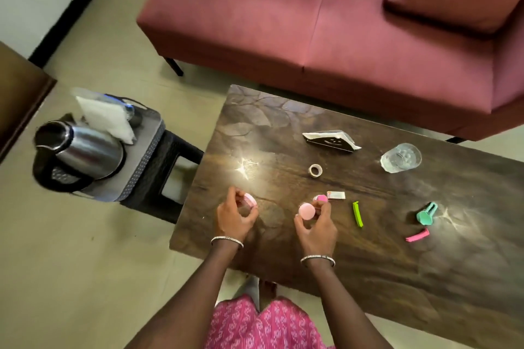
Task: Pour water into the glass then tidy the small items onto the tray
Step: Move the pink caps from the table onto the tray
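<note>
I note the left hand (234, 217) curled round a small pink-lidded jar (250, 200), and the right hand (317, 229) pinching a round pink container (306, 211).

Thin silver metal bangles (226, 241) (317, 260) ring both your wrists. Your pink cloth garment (255, 326) carries a pale print.

Home living room; pink sofa (326, 17), wooden coffee table (397, 249)
</note>
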The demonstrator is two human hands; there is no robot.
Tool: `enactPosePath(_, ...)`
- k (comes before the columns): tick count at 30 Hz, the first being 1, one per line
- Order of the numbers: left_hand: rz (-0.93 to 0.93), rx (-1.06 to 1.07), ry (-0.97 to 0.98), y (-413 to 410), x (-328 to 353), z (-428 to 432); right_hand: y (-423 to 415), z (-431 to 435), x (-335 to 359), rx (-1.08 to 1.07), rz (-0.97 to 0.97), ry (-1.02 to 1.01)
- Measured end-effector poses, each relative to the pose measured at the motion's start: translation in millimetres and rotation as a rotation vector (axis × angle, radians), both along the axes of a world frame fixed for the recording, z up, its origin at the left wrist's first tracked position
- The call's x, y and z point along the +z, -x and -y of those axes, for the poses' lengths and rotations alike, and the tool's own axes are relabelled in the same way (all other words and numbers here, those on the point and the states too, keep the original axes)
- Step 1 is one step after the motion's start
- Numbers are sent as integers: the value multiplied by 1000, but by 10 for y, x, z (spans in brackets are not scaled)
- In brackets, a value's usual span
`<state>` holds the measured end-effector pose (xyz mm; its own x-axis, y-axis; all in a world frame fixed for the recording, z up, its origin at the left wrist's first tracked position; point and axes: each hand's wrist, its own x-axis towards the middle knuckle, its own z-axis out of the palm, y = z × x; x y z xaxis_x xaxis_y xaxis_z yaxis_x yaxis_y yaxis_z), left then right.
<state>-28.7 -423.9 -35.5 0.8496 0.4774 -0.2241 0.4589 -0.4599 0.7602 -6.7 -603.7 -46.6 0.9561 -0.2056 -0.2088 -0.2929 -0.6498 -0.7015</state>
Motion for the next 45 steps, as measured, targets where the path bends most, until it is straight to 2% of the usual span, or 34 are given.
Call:
enactPosePath(6, -23, 73, -7, 584, 483, -272, 476, -302, 354, 96, -2, -51)
enactPosePath(12, -61, 177, -99, 1077, 758, -600, 818, -630, 592, 218, -7, -64)
enactPosePath(18, -62, 341, -147, 1098, 906, -1132, 711, -1099, 632, 309, -7, 5)
enactPosePath(23, -163, 371, -147, 1060, 766, -1743, 754, -1554, 497, 293, -56, 42)
enactPosePath(26, -139, 310, -172, 891, 648, -2224, 760, -1997, 372, 274, -72, 54)
enactPosePath(32, -127, 128, -257, 237, 341, -3356, 495, -3231, 191, 181, -120, -49)
enactPosePath(39, -180, -28, -309, -203, 65, -3977, -8, -4184, -28, 283, -75, -51)
enactPosePath(45, -212, -118, -202, -698, -235, -4294, -587, -4740, -259, 373, -34, 41)
